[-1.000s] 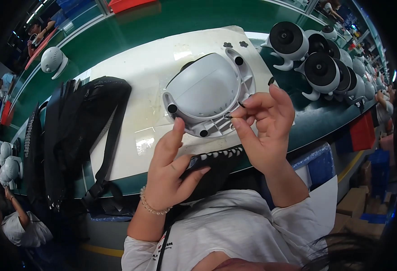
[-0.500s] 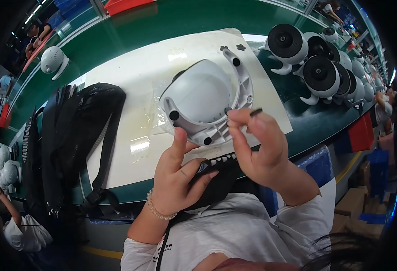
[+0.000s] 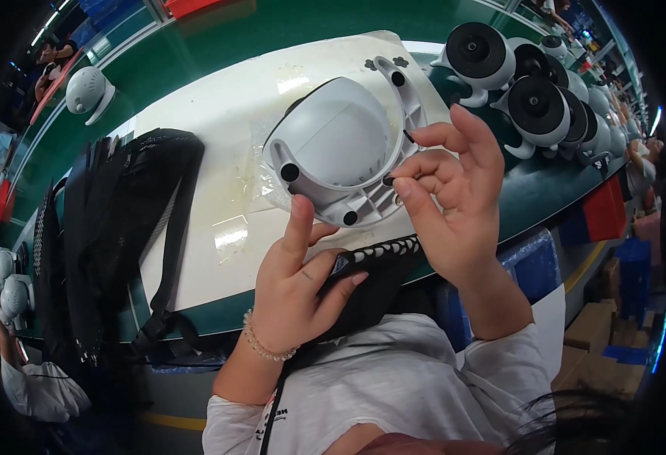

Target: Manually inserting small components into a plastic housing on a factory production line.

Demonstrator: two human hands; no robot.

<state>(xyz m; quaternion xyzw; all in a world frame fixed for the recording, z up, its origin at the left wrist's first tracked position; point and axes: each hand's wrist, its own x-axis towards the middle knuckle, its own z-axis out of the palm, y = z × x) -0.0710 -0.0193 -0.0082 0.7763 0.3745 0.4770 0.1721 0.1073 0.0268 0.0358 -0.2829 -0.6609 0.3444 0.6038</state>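
Note:
A white domed plastic housing (image 3: 340,148) with a ribbed rim and several black round pads lies on a white mat (image 3: 211,159). My left hand (image 3: 299,284) holds a black strip of small pads (image 3: 378,254) against my palm, with the index finger raised to the housing's near rim. My right hand (image 3: 454,197) pinches a small black pad (image 3: 387,180) between thumb and forefinger, right at the rim's right side.
A pile of black mesh straps (image 3: 113,235) covers the mat's left side. A row of white units with black round fronts (image 3: 522,91) stands at the right on the green bench. Another white dome (image 3: 89,89) sits far left. Other people work nearby.
The housing has turned and shifted slightly up and right. My right hand has come down from above the rim to its right side, with a pad pinched in the fingertips.

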